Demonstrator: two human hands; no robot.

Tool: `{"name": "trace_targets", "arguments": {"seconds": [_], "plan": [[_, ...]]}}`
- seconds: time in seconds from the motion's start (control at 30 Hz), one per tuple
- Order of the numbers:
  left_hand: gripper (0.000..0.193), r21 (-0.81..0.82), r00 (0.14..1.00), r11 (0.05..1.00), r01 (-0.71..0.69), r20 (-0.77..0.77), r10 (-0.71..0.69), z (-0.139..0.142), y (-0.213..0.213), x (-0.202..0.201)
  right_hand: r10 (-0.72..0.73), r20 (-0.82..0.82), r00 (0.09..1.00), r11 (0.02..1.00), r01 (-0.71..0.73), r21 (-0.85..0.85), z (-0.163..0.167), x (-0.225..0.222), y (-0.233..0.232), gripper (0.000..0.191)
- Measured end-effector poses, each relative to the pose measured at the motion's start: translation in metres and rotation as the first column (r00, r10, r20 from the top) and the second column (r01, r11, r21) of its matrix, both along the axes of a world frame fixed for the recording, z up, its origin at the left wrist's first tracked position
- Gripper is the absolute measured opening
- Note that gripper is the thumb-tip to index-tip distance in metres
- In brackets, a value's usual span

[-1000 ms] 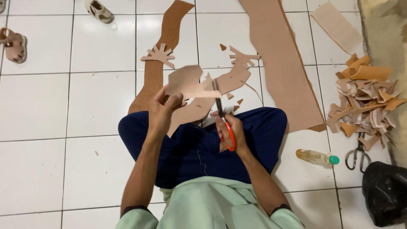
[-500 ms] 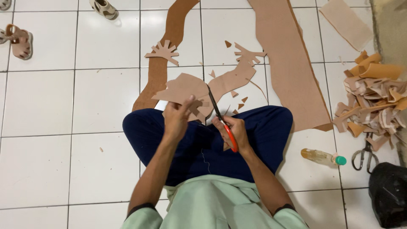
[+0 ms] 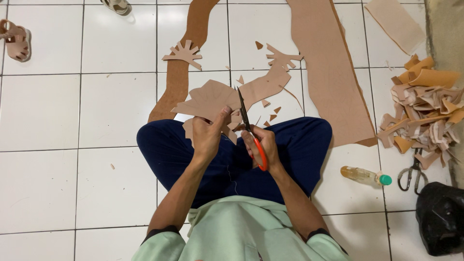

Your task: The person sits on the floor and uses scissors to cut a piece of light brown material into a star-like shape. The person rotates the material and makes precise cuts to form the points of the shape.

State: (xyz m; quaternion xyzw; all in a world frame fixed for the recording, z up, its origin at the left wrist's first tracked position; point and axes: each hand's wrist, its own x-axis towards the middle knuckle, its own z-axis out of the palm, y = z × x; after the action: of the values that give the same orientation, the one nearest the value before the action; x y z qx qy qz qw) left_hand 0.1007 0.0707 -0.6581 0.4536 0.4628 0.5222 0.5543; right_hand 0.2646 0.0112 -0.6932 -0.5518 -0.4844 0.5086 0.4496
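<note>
While sitting cross-legged on the white tile floor (image 3: 58,121), the person is working over the lap: the left hand (image 3: 209,137) is pinching a tan leather piece (image 3: 205,102) at its near edge, fingers clenched on it, and the right hand (image 3: 261,147) is gripping the orange handles of the scissors (image 3: 247,126), closed around them. That leather piece is hanging in the air just above the knees, its fan-shaped body spreading away from the person and leftward, its long axis lying roughly left to right, slightly tilted. Scissor blades are pointing away from the body, nearly straight up the view, long axis running fore and aft, and touching the leather's right edge. Judging risk: the left thumb is sitting close beside the blades, so a slip could nick it; the floppy leather, held at one edge only, could twist and send the cut off line. Small offcuts (image 3: 270,113) are lying between the knees and a long tan strip (image 3: 324,72). A scrap pile (image 3: 425,113), a second pair of scissors (image 3: 412,171), a small bottle (image 3: 365,175) and a black bag (image 3: 442,217) are lying off to the right, well apart.
</note>
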Motion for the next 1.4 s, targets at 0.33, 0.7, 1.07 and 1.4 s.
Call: {"name": "trace_targets", "arguments": {"seconds": [0.33, 0.7, 1.07, 1.4], "plan": [[0.036, 0.155, 0.936, 0.959, 0.238, -0.300, -0.184, 0.005, 0.062, -0.044, -0.047, -0.056, 0.997, 0.993, 0.041, -0.106, -0.024, 0.014, -0.002, 0.051], [0.049, -0.085, 0.708, 0.901, 0.425, -0.590, -0.389, 0.057, 0.063, -0.053, 0.216, 0.104, 0.971, 0.974, -0.222, 0.049, 0.000, 0.009, 0.001, 0.060], [0.047, -0.081, 0.751, 0.904, 0.420, -0.529, -0.396, 0.062, 0.058, -0.049, 0.188, 0.172, 0.967, 0.978, -0.201, 0.062, 0.007, 0.008, -0.001, 0.057], [0.042, -0.092, 0.782, 0.888, 0.451, -0.440, -0.443, 0.052, 0.058, -0.053, 0.112, 0.222, 0.969, 0.990, -0.128, 0.059, 0.011, 0.006, -0.002, 0.040]]}}
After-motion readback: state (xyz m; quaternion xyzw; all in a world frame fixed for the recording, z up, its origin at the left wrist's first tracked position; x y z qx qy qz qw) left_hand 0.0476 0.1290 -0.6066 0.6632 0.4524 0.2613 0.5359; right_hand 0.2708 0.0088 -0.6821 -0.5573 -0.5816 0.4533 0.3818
